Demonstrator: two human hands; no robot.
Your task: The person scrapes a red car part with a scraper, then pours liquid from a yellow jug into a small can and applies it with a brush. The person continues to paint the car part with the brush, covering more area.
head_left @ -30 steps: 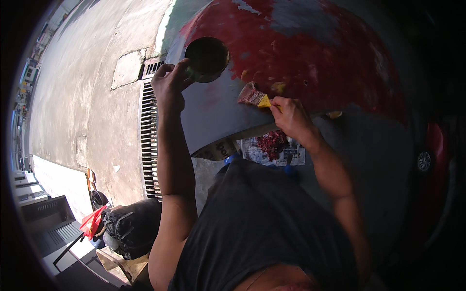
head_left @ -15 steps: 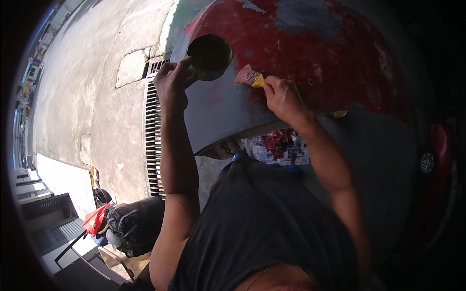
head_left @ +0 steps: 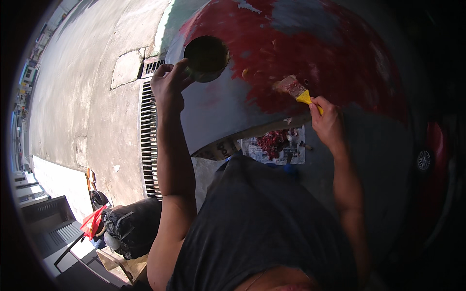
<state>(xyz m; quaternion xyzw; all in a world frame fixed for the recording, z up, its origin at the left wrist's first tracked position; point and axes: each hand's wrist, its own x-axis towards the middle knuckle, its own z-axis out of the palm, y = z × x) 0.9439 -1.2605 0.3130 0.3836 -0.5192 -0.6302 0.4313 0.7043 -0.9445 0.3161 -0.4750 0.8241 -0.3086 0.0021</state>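
Top centre: round tin gripped by left hand fingers | right of centre: brush clamped in right hand, bristles on red panel | below: stained newspaper | left: drain grate

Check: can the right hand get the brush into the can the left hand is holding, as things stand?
Probably yes. The can, held by the left hand, has its mouth open, and only bare panel lies between it and the right hand's brush.

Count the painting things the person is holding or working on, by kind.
Paintbrush, yellow handle, in right hand: 1
Dark paint can, in left hand: 1
Grey panel partly painted red: 1
Total: 3
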